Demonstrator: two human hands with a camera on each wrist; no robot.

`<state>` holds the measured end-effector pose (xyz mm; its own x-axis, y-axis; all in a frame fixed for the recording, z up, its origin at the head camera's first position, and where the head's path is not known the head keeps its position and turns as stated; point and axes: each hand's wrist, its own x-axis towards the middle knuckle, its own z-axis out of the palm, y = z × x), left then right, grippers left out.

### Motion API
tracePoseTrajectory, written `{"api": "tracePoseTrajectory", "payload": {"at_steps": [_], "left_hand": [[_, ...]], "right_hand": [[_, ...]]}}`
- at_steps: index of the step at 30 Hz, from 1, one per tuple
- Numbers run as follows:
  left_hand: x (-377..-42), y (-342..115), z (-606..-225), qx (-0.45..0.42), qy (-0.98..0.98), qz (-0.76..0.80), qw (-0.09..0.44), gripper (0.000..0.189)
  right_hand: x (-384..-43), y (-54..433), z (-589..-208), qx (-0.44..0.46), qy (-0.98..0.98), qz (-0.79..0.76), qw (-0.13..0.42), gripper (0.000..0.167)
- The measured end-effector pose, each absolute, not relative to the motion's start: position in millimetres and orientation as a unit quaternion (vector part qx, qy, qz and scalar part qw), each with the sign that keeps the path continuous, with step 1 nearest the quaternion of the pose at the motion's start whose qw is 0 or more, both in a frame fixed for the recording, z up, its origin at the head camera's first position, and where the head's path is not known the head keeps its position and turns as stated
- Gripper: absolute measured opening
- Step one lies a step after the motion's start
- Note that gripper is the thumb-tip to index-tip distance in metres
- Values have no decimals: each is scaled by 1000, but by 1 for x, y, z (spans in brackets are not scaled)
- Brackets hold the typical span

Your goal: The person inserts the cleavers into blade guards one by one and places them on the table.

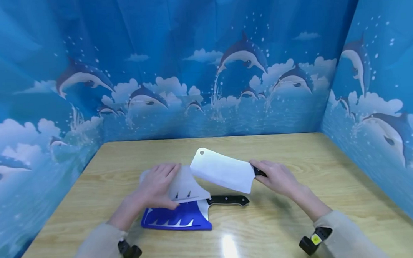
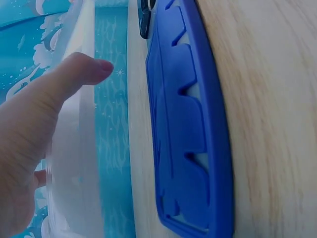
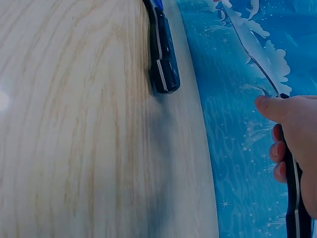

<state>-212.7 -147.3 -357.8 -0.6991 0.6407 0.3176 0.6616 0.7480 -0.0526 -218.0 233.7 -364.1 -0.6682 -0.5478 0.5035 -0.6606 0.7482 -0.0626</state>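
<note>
My right hand [image 1: 276, 176] grips a cleaver by its black handle [image 3: 293, 188], fingers wrapped round it. The broad bare blade [image 1: 225, 170] tilts up to the left, a round hole near its far corner. With thumb on one side and fingers on the other, my left hand [image 1: 160, 186] holds a whitish translucent blade cover [image 2: 79, 163] with small slots. The blade's left end is right at the cover's upper right edge in the head view. Below the cover, a second cleaver in a blue blade cover [image 1: 176, 219] lies on the table, its black handle [image 1: 228, 200] pointing right.
The light wood table [image 1: 277, 233] reaches back to a blue dolphin-print curtain [image 1: 176, 68], which also lines both sides. A small black camera sits on each wrist, the left one [image 1: 129, 251] near the table's front.
</note>
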Motion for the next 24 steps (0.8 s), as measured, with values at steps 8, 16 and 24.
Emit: {"api": "tracePoseTrajectory", "payload": {"at_steps": [8,16,24], "left_hand": [[-210,-150,-359,-348,-926,-35,140,112],[-207,-150,-361,-394,-912,-21,112,111],[-204,-147,-360,-425,-896,-8,126,111]], "right_hand": [[-213,240,-363,426,-873,90,220,46],[-210,245,-363,492,-838,98,213,48],[-210,246,-359,520,-825,99,199,49]]}}
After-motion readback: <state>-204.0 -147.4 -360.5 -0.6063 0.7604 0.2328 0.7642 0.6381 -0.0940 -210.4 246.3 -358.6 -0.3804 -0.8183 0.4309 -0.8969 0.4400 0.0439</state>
